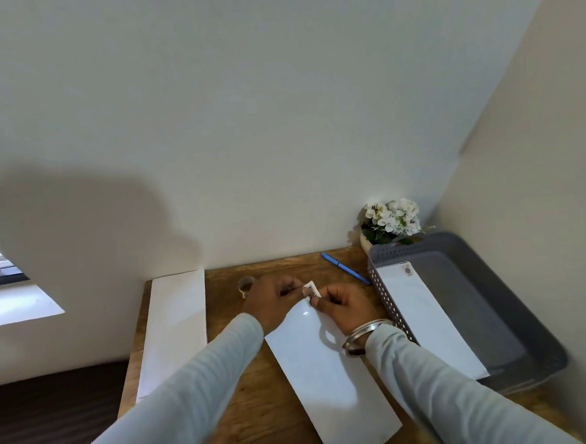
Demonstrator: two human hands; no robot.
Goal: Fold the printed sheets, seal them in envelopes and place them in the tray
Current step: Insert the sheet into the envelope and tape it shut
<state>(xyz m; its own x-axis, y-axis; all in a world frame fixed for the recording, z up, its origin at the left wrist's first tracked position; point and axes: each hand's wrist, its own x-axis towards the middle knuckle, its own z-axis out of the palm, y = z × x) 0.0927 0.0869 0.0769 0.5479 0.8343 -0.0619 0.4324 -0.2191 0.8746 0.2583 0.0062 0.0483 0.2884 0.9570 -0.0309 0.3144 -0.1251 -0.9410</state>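
The left hand [272, 298] and right hand [344, 306] both pinch a small white sticker [312, 289] at the far end of the long white paper envelope [328, 374] lying on the wooden table [248, 413], which looks light and floppy, best lifted by its long edges

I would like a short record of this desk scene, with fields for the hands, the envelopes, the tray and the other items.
hands: left hand and right hand both pinch a small paper piece at the far end of the envelope
envelope: lies flat on the wooden table
tray: grey, at right, holds a second envelope
other: blue pen, tape roll, white flowers, paper sheets at left
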